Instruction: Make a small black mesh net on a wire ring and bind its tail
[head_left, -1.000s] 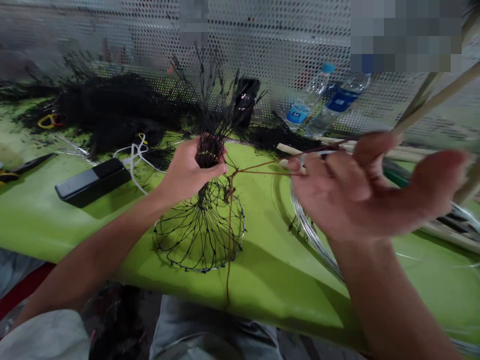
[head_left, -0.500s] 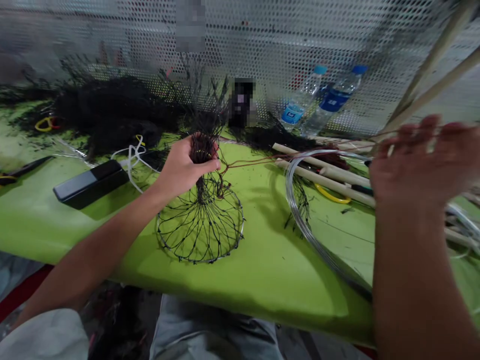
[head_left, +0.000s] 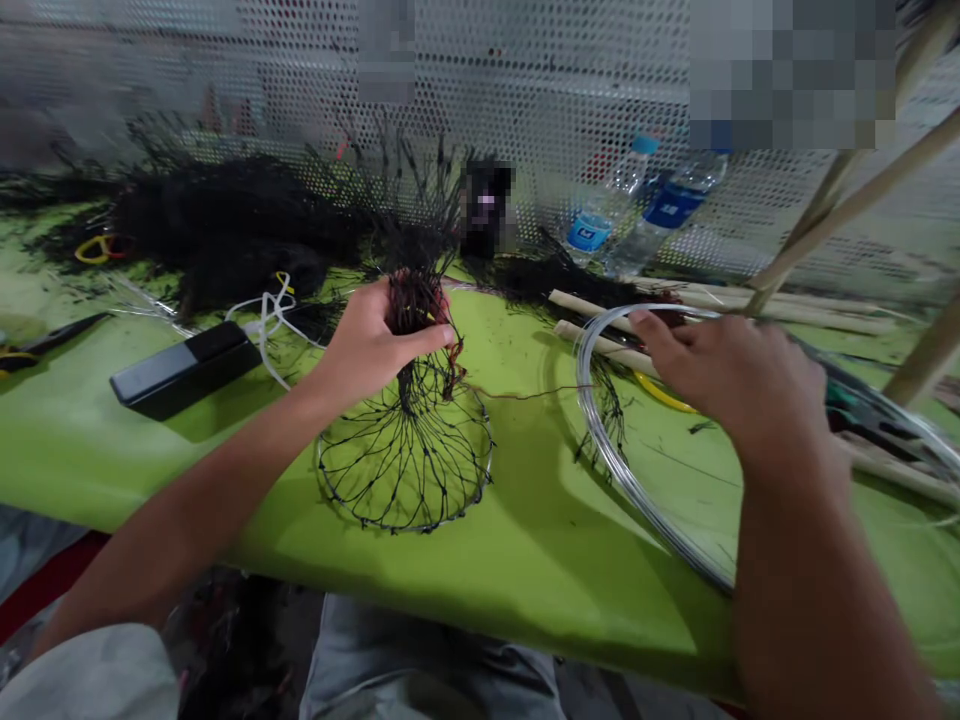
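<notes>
My left hand [head_left: 382, 335] is closed around the gathered neck of a black knotted net [head_left: 409, 450]. The net's lower edge is tied around a thin wire hoop [head_left: 491, 450], and its loose ends fan out above my fist. Reddish-brown string [head_left: 454, 370] is tangled at the neck, and a slack strand runs right to a coil of silvery wire [head_left: 600, 430]. Over that coil and the wooden sticks, my right hand [head_left: 731, 375] hangs palm down. Its thumb stands apart from the fingers, whose tips are partly hidden; I see nothing held there.
Black netting [head_left: 247, 215] lies heaped at the back left. A dark rectangular box [head_left: 187, 370] with a white cable and black-jawed pliers [head_left: 60, 340] lie left. Two water bottles [head_left: 589, 230] lean on the perforated metal panel [head_left: 525, 90]. Wooden poles [head_left: 862, 200] slant at right.
My right hand has come down and left, from raised with fingers spread to over the wire coil. The brown string, stretched toward it before, now hangs slack. My left hand keeps its grip.
</notes>
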